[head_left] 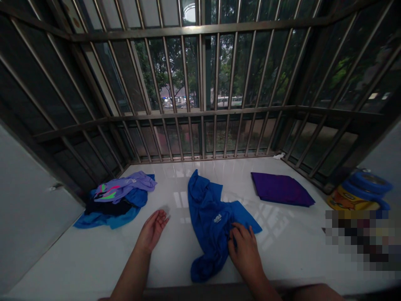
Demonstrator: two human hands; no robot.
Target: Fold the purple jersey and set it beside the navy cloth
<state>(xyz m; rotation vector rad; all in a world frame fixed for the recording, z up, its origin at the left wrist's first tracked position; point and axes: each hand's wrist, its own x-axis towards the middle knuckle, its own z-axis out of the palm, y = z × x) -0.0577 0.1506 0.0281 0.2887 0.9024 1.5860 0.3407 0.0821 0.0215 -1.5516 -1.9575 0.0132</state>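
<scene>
A crumpled blue shirt (210, 217) with a small white logo lies in the middle of a glossy white sill (282, 246). My right hand (244, 248) rests on the shirt's lower right part, fingers pinching the cloth. My left hand (152, 229) hovers open over the bare sill, palm turned inward, a short way left of the shirt and touching nothing. A folded purple cloth (280, 189) lies flat to the right of the shirt. At the left sits a loose pile of clothes (115, 200): a lilac top over dark and blue garments.
Metal window bars (200, 108) cage the sill at the back and both sides. Stacked yellow tubs with blue lids (360, 193) stand at the right edge, above a blurred patch. A white wall panel (28, 209) borders the left.
</scene>
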